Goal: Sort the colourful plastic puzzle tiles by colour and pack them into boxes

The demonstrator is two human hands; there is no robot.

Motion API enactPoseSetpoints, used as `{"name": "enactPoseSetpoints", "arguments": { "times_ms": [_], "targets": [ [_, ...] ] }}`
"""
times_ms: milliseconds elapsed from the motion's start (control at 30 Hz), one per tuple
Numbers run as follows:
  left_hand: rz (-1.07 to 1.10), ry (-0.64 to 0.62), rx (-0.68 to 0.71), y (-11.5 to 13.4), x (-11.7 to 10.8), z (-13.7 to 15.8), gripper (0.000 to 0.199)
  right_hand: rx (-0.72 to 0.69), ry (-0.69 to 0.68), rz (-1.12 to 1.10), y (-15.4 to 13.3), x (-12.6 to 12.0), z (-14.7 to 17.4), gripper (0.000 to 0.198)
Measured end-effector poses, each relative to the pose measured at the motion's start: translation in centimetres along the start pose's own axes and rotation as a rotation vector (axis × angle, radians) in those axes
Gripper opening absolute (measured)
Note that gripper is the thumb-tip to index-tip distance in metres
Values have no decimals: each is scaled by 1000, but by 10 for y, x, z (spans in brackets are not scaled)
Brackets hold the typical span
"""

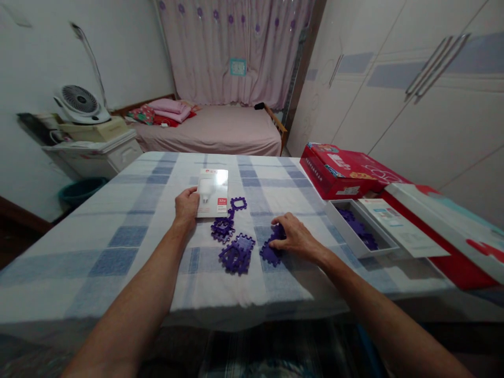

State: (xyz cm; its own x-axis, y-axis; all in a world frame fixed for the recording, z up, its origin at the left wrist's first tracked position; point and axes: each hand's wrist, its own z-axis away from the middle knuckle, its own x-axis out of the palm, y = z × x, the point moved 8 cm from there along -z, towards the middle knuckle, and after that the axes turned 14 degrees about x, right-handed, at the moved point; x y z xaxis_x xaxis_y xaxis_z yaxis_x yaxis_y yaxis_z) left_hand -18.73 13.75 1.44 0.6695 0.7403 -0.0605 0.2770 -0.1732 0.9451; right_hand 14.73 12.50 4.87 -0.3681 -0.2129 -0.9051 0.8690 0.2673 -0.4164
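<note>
My left hand (186, 206) is closed on the side of a white charger box (208, 205), which is marked 32W and pictures a plug. Just right of it, purple puzzle-edged plastic pieces (237, 253) lie in loose piles on the tablecloth, and one open-framed piece (238, 203) sits by the box's right edge. Over to the right, the thumb and fingers of my right hand (293, 236) are around more purple puzzle pieces (271, 254) that rest on the cloth. How many are in its grip is hidden.
An open white box (389, 245) holding purple pieces stands at right, beside its lid (409, 226). Behind are a red box (338, 168) and a large white and red box (444, 226). The checked tablecloth (129, 236) covers the table; a bed (220, 128) lies beyond.
</note>
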Motion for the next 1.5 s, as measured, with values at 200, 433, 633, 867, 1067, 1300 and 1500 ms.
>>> {"name": "enactPoseSetpoints", "arguments": {
  "times_ms": [200, 433, 633, 867, 1067, 1300, 1500],
  "targets": [
    [16, -8, -10, 6, 1, 3, 51, 53, 217, -132, 21, -27, -9, 16],
    [-36, -15, -11, 11, 1, 6, 50, -7, -39, -444, -8, -18, 0, 22],
    [-38, -10, -3, 10, 1, 4, 50, -165, -43, -316, -72, 17, 11, 21],
    [3, -24, 4, 4, 4, 1, 49, -247, -29, -134, -84, 33, 15, 67],
    [1, -29, 41, 2, 4, -2, 47, -222, -84, -36, -84, 45, 14, 74],
    [-1, -16, -2, 13, 4, 5, 48, -86, -53, -226, -76, 40, 8, 29],
    [-12, -42, -19, 14, 5, 6, 49, -41, -32, -574, -59, 26, 5, 16]
  ]
}}
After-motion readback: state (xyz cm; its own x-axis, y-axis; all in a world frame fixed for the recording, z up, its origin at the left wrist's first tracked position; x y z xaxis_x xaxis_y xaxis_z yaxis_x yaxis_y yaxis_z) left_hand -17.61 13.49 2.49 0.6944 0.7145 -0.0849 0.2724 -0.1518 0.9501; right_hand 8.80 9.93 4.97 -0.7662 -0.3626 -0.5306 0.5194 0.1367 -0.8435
